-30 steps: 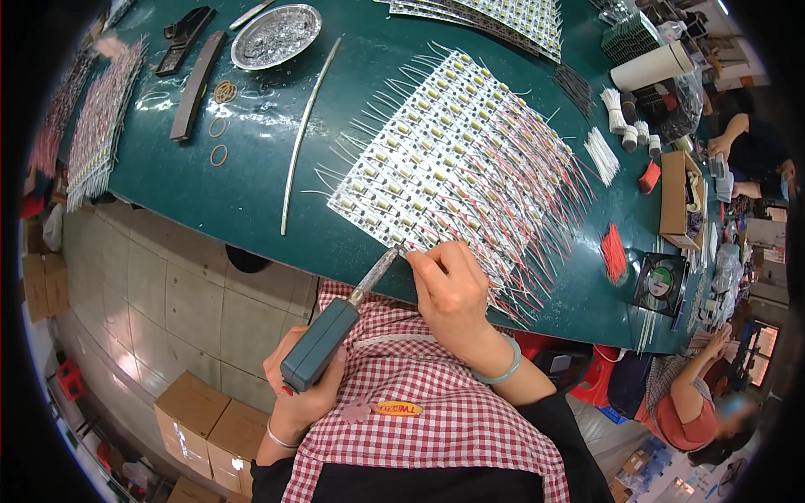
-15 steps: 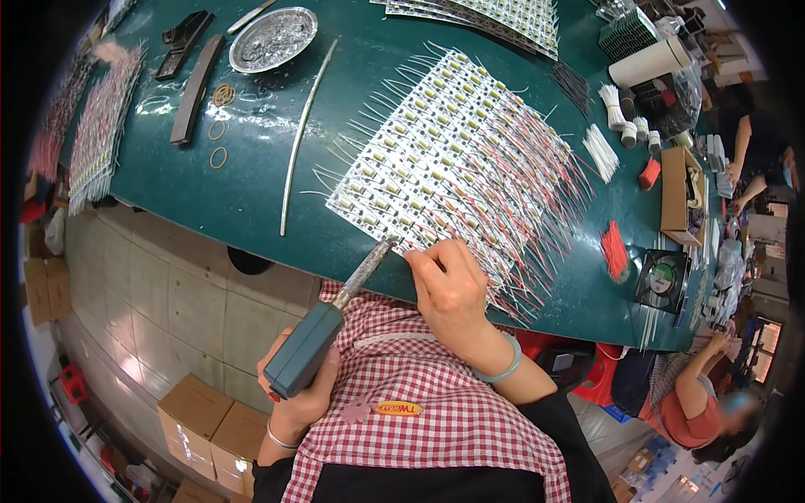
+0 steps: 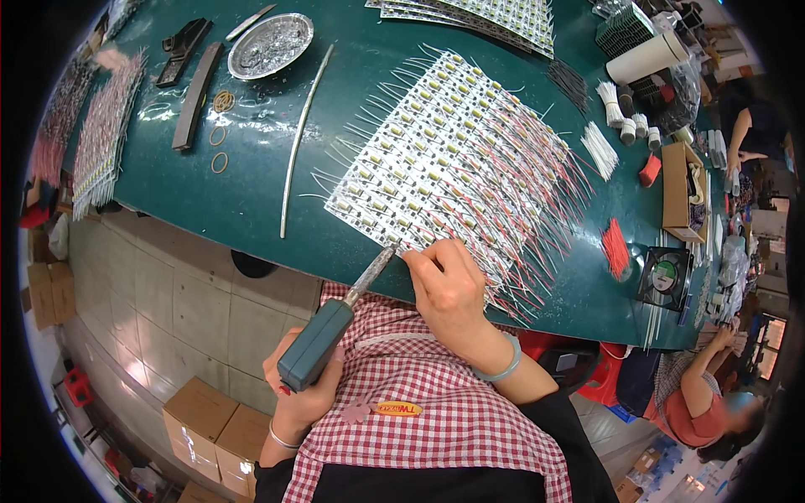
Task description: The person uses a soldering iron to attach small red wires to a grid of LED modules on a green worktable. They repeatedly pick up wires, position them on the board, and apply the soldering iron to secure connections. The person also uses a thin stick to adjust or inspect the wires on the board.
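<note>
Left hand (image 3: pixel 309 377): one, fingers wrapped round the dark-green housing of a soldering iron (image 3: pixel 317 344), its tip at the near edge of the panel. Right hand (image 3: pixel 453 289): one, thumb and fingertips drawn together beside that tip; whether they grip a wire cannot be told. Circuit-board panel (image 3: pixel 411 151): white, red and white wires attached, flat on the green desk (image 3: pixel 210 189), directly beyond the hands. Badge (image 3: pixel 397 408): yellow oval, red lettering, inverted, on the checked apron (image 3: pixel 453 432). Fan (image 3: pixel 665 277): black, right side of desk, green hub label, print too small to read.
</note>
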Demonstrator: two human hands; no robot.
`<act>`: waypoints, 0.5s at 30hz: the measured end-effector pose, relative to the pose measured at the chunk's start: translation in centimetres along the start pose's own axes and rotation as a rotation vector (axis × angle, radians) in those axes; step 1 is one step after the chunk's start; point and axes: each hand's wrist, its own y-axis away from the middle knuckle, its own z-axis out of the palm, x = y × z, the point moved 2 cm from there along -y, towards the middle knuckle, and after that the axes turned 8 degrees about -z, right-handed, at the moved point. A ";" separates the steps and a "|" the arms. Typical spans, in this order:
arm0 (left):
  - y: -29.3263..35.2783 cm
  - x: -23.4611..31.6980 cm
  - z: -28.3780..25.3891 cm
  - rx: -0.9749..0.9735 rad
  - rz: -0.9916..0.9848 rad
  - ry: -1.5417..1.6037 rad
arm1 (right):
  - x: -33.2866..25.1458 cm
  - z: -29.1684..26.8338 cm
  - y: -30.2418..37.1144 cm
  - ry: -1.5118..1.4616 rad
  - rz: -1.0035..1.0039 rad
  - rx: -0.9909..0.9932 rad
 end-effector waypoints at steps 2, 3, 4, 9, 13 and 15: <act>-0.1 0.4 0.0 0.002 -0.012 -0.001 | -0.1 0.0 0.0 0.000 0.002 0.000; -0.2 0.5 0.0 0.003 -0.018 -0.001 | -0.1 0.0 0.0 0.001 0.001 -0.004; -0.2 0.5 0.0 0.001 -0.008 -0.018 | -0.1 0.1 0.1 0.001 0.001 -0.006; -0.2 0.4 -0.1 0.005 0.034 -0.080 | -0.1 0.2 0.2 0.001 0.004 -0.005; 0.4 -0.1 -0.1 0.055 -0.072 0.047 | -0.1 0.2 0.1 0.002 0.007 0.005; 1.3 -1.4 0.0 0.103 -0.198 0.189 | -0.1 0.2 0.2 0.007 0.009 0.006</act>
